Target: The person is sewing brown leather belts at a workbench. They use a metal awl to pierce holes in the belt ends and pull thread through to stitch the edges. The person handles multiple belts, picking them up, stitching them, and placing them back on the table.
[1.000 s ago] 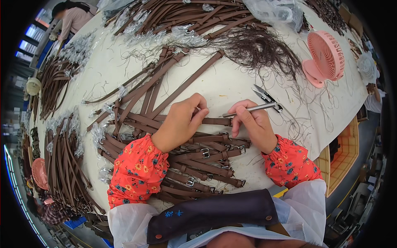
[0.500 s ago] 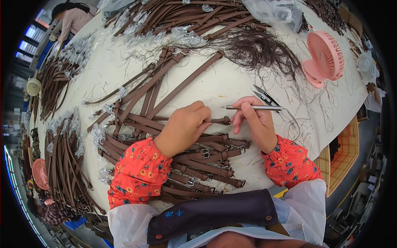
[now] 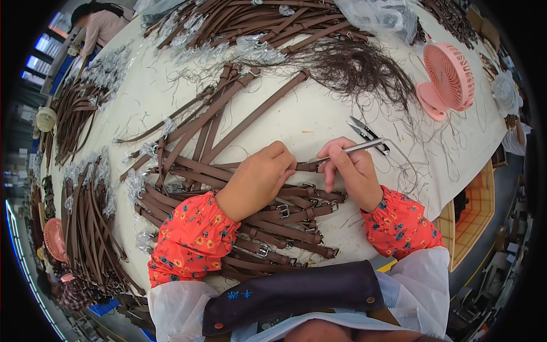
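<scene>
My left hand (image 3: 259, 179) pinches a narrow brown strap (image 3: 306, 167), whose end sticks out past the fingertips toward the right. Between thumb and fingers, my right hand (image 3: 354, 175) grips a slim metal pen-shaped tool (image 3: 364, 146) with a thin grey cord at its back end. The tool slants down to the left, its tip at or very near the strap's end; contact cannot be made out. Under and around my left hand lie several brown buckled straps (image 3: 273, 218). A pair of thread snips (image 3: 367, 135) rests just beyond my right hand.
A pink fan (image 3: 447, 77) stands at the far right, beside a tangle of dark threads (image 3: 364, 68). Bundled straps (image 3: 85, 222) with plastic-wrapped buckles lie at the left, more (image 3: 262, 25) at the back. Another person (image 3: 105, 28) bends over the table's far left.
The pen-shaped tool has tilted, its tip dropping from above the strap to its end. My left hand has shifted slightly right with the strap.
</scene>
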Tool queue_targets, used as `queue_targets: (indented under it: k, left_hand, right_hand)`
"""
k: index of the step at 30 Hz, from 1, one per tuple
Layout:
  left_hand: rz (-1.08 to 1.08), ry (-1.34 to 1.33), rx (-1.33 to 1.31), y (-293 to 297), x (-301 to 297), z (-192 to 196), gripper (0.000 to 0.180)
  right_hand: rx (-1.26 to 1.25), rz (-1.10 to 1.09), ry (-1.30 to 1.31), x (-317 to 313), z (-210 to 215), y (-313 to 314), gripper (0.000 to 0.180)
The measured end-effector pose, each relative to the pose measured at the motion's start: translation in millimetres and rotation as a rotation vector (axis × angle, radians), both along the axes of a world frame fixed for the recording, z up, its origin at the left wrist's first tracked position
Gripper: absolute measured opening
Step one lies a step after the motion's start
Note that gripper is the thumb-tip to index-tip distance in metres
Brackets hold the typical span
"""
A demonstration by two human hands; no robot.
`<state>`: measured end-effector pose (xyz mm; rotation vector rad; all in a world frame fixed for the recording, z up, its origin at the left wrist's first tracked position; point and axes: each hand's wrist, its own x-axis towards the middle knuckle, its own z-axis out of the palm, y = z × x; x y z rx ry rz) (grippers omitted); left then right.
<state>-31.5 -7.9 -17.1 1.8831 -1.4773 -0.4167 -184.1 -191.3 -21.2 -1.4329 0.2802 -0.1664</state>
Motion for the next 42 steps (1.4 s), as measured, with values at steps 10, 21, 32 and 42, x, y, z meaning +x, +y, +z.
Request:
queue_targets:
  k: [10, 21, 32, 42]
  left_hand:
    - [0.002, 0.043, 0.004, -2, 3, 1, 0.014]
    - [-0.044, -0.243, 0.025, 0, -3, 1, 0.016]
    - [0.007, -0.123, 0.019, -3, 1, -3, 0.018]
    - [-0.048, -0.130, 0.046, -1, 0, 3, 0.018]
  right_hand:
    - [-0.067, 0.024, 0.012, 1, 1, 2, 0.046]
    - [-0.050, 0.033, 0.005, 1, -1, 4, 0.042]
    - [-0.047, 0.069, 0.055, 0, 2, 4, 0.037]
    - [-0.061, 0.051, 0.030, 0, 0, 3, 0.036]
